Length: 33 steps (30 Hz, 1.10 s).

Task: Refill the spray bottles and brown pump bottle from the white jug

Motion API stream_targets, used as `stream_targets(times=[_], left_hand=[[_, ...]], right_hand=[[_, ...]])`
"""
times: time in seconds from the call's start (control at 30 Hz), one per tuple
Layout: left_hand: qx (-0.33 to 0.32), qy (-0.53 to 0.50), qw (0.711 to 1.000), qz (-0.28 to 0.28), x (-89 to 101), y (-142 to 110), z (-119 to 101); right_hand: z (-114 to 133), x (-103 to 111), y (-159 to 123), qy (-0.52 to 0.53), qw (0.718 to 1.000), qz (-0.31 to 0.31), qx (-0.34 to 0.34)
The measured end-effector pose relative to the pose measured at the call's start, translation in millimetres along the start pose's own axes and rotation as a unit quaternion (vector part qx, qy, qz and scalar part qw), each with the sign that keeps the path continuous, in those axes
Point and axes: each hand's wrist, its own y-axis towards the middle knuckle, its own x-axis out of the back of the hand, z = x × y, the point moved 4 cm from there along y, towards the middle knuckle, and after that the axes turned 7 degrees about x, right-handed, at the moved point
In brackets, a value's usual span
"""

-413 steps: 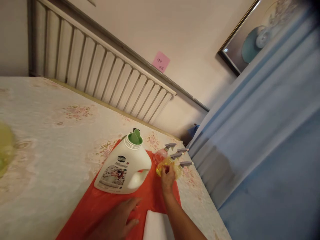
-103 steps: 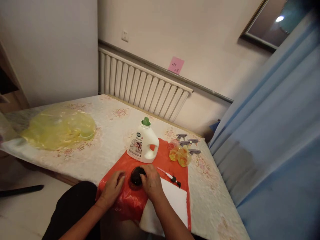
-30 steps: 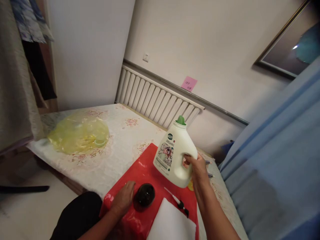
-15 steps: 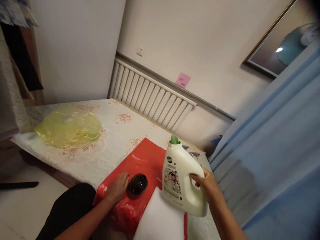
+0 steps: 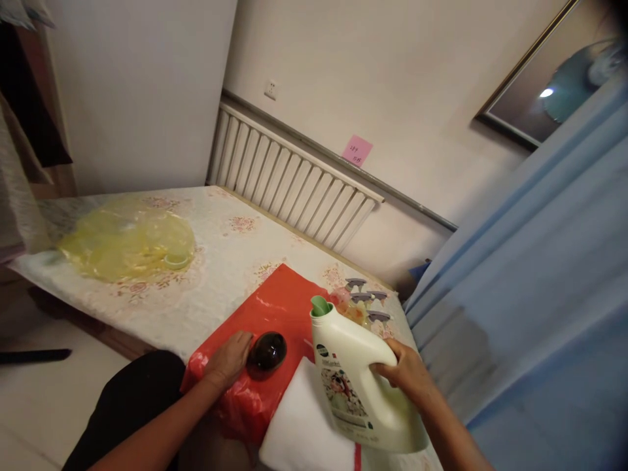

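My right hand (image 5: 405,371) grips the handle of a large pale green laundry detergent bottle (image 5: 363,392). The uncapped bottle tilts to the left, its green spout at the upper left. Beneath its lower left part lies a folded white cloth (image 5: 304,425). My left hand (image 5: 233,356) rests on a red plastic sheet or bag (image 5: 289,301), its fingers stretched out beside a dark, glossy, bowl-like round vessel (image 5: 267,352). The fingertips reach the vessel's left edge; whether they press on it I cannot tell. No liquid shows leaving the spout.
A crumpled yellow plastic bag (image 5: 122,242) lies at the left of the flower-patterned tabletop (image 5: 220,245), with a pale green ring-like cap (image 5: 176,260) by it. Several items with grey trigger-like tops (image 5: 377,318) stand behind the bottle. A blue curtain (image 5: 520,275) hangs at the right.
The bottle has tipped further left and its spout has come lower, uncovering the grey-topped items behind. My left hand stays beside the dark vessel. The view has shifted slightly.
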Motion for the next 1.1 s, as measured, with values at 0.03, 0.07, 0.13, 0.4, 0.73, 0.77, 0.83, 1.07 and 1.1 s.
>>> stream_targets(times=[0.03,0.07,0.13,0.4,0.73,0.77,0.83,1.07,1.1], left_hand=[[-0.004,0.007,1.000,0.003,0.1,-0.2,-0.4],[-0.009,0.013,1.000,0.006,0.1,-0.3,-0.8],[-0.014,0.024,1.000,0.010,-0.1,-0.5,-1.1],[-0.018,0.052,0.998,0.013,-5.1,1.2,2.4],[-0.024,0.062,0.998,0.015,-1.5,-1.1,-2.7],[-0.023,0.062,0.998,0.016,-0.9,-1.3,-3.3],[-0.020,0.063,0.998,0.020,-0.1,-1.7,-4.2],[-0.008,0.062,0.998,0.028,1.8,-2.6,-6.7],[-0.006,0.061,0.998,0.029,2.4,-2.7,-7.3]], right_hand=[[0.7,-0.6,-0.6,-0.009,1.000,0.010,0.002],[1.3,-1.0,-0.9,-0.018,1.000,0.021,0.004],[3.0,-1.2,-1.0,-0.034,0.998,0.044,0.013],[11.9,-6.4,-2.6,-0.010,0.976,0.178,0.123],[18.8,-14.8,-1.8,0.085,0.958,0.261,0.083],[20.2,-15.3,-1.5,0.081,0.958,0.262,0.079],[23.9,-16.5,-1.2,0.076,0.957,0.269,0.078],[33.7,-18.7,0.7,0.043,0.953,0.287,0.089],[34.7,-19.0,1.3,0.038,0.953,0.289,0.089]])
